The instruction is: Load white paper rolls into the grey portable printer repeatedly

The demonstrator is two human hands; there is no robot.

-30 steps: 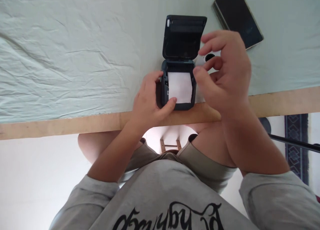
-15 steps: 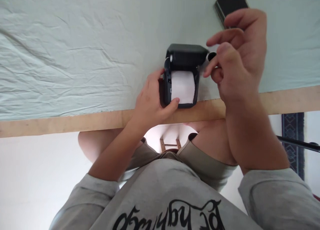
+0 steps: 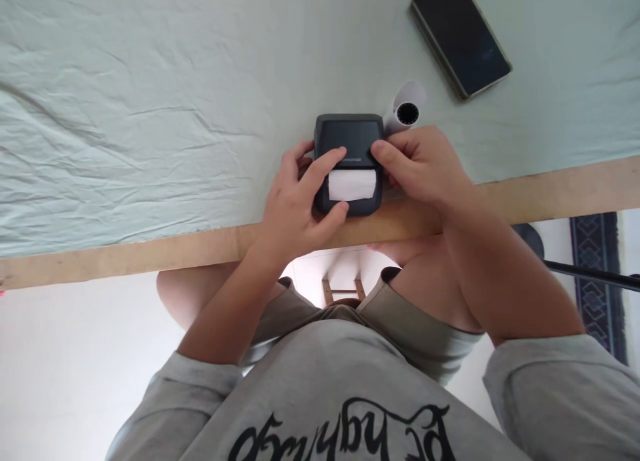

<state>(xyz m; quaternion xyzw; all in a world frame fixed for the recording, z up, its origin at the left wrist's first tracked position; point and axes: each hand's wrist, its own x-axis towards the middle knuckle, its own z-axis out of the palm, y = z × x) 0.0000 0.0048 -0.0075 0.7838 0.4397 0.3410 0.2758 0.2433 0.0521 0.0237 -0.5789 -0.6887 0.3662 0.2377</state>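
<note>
A small dark portable printer (image 3: pixel 349 133) sits at the table's near edge with its lid down. White paper (image 3: pixel 352 185) sticks out of its front slot. My left hand (image 3: pixel 295 204) grips the printer's left side, thumb at the front corner and index finger on the lid. At the right side my right hand (image 3: pixel 423 164) is closed on the printer, its thumb on the lid's right corner and the other fingers partly hidden. Just behind that hand lies a white paper roll (image 3: pixel 400 109) with a dark core and a loose end curling up.
A black smartphone (image 3: pixel 463 37) lies further back on the right. Pale green wrinkled cloth (image 3: pixel 150 114) covers the table, which ends in a wooden edge (image 3: pixel 200 247). Below to the right are a dark pole (image 3: pixel 595 274) and a patterned rug (image 3: pixel 597 281).
The printer's lid was raised and is now down, with paper showing at the slot. My right hand has let go of the white roll and moved onto the printer.
</note>
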